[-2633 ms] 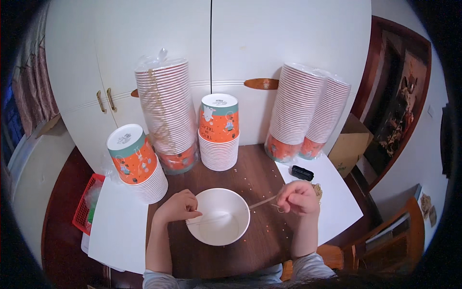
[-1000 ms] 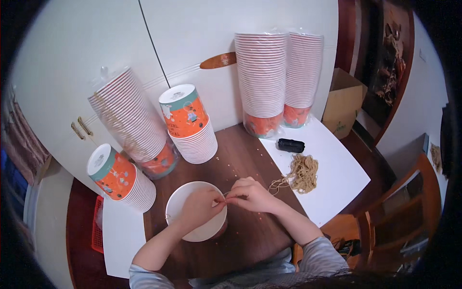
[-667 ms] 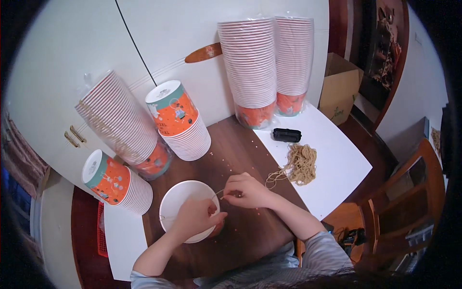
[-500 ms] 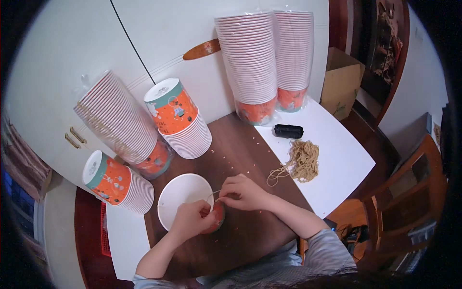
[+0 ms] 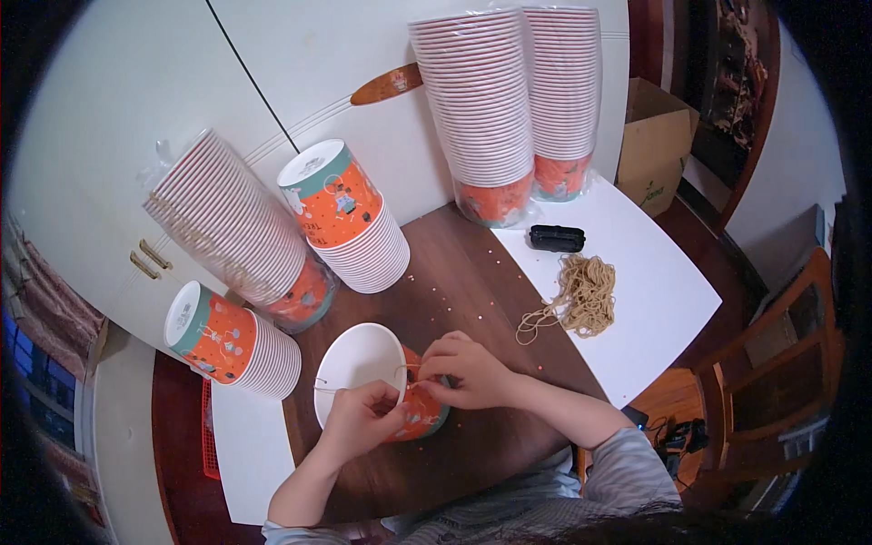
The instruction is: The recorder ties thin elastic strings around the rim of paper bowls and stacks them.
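An orange paper bucket [image 5: 420, 425] with a white inside and green base lies tipped on the brown table, its mouth turned up and leftward. Thin tan cord [image 5: 406, 366] passes through its rim on the right side, and a bit of cord shows at the left rim. My right hand [image 5: 470, 372] is closed in a pinch on this cord beside the bucket's outer wall. Across the bucket's near rim, my left hand [image 5: 361, 423] has thumb and fingers drawn together; what lies between them is hidden.
Nested paper buckets [image 5: 359, 218] stand upside down at the back, beside a bagged stack [image 5: 227, 218] and a shorter stack [image 5: 238, 343]. Tall bagged stacks [image 5: 477, 109] rise at the back right. A tan cord bundle [image 5: 586, 295] and black object [image 5: 557, 238] lie on the white panel.
The bucket has turned or tipped so more of its orange side shows. My right hand has shifted slightly right and down, closer to the bucket's side. The whole view has shifted a little.
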A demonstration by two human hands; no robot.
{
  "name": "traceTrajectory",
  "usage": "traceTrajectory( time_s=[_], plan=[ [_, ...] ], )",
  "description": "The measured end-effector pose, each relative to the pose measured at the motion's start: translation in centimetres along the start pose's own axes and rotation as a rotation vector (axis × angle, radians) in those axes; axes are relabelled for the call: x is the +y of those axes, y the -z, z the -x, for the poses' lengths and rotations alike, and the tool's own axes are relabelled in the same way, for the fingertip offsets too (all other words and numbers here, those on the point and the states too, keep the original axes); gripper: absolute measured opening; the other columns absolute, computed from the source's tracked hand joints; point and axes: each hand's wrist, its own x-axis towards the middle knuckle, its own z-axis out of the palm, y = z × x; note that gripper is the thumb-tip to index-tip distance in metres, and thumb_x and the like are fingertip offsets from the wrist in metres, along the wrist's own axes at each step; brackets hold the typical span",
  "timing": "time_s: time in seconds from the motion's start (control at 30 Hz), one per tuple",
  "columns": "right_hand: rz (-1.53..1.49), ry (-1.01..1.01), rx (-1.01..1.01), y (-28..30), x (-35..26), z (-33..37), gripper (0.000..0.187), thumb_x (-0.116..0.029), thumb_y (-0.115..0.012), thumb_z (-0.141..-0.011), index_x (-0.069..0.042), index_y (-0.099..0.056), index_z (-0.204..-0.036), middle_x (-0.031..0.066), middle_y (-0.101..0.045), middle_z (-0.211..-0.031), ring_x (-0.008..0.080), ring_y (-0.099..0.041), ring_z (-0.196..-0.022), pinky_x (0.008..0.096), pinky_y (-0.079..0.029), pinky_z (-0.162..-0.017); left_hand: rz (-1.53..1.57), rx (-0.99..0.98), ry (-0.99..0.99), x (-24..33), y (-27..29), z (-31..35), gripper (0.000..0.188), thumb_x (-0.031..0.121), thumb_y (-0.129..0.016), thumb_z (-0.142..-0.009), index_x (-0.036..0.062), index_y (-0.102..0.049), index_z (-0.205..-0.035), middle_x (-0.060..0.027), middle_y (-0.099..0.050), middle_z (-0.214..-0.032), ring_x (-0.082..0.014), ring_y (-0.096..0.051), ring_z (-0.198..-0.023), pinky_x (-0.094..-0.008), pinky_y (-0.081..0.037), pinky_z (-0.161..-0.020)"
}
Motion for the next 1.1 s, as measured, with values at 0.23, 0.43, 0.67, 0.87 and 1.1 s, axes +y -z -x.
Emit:
traceTrajectory(
  time_s=[0.23, 0.43, 0.67, 0.87, 1.1],
  plan=[
    [0.055, 0.077, 0.057, -0.5, -0.1, 0.0, 0.007, -0.014, -0.061, -0.071, -0.011, -0.056, -0.075, 0.0015, -0.053, -0.074, 0.018, -0.053, -0.072, 0.0333, -0.036, -0.076, 0.031, -0.024, -0.002, 0.3, 0.0, 0.0, 0.013, 0.009, -0.063, -0.073, -0.0022, -0.057, -0.075, -0.0078, -0.06, -0.063, -0.0101, -0.059, -0.058, -0.0232, -0.047, -0.054],
    [0.086, 0.085, 0.071, -0.5, 0.0, 0.1, 0.008, -0.014, -0.061, -0.07, -0.011, -0.055, -0.074, 0.0011, -0.053, -0.072, 0.018, -0.053, -0.07, 0.0334, -0.036, -0.076, -0.025, -0.038, -0.003, 0.6, -0.1, -0.1, 0.013, 0.009, -0.063, -0.072, -0.0024, -0.057, -0.074, -0.0086, -0.06, -0.062, -0.0112, -0.059, -0.057, -0.0236, -0.046, -0.054],
    [0.125, 0.097, 0.081, -0.4, -0.1, 0.1, 0.008, -0.015, -0.061, -0.069, -0.011, -0.055, -0.073, 0.0013, -0.053, -0.071, 0.018, -0.052, -0.07, 0.0342, -0.036, -0.075, -0.048, -0.047, 0.011, 1.0, -0.1, -0.1, 0.013, 0.01, -0.063, -0.073, -0.0021, -0.057, -0.075, -0.0085, -0.061, -0.063, -0.0111, -0.059, -0.058, -0.0238, -0.047, -0.054],
    [0.142, 0.088, 0.043, -0.4, -0.4, 0.2, 0.009, -0.014, -0.063, -0.068, -0.011, -0.056, -0.073, 0.0007, -0.054, -0.073, 0.0156, -0.053, -0.073, 0.0331, -0.034, -0.077, -0.025, -0.062, -0.032, 0.8, -0.3, -0.1, 0.014, 0.011, -0.062, -0.074, -0.0023, -0.057, -0.076, -0.0082, -0.061, -0.064, -0.0109, -0.059, -0.058, -0.0238, -0.047, -0.054],
    [0.13, 0.121, -0.016, -0.2, -0.2, 0.1, 0.01, -0.016, -0.062, -0.068, -0.012, -0.057, -0.075, 0.0016, -0.052, -0.072, 0.0175, -0.052, -0.071, 0.0345, -0.035, -0.075, 0.064, -0.122, 0.1, -0.1, -0.3, -0.2, 0.014, 0.012, -0.06, -0.076, -0.0016, -0.056, -0.078, -0.0095, -0.061, -0.067, -0.0124, -0.059, -0.061, -0.0244, -0.046, -0.055]
  ],
)
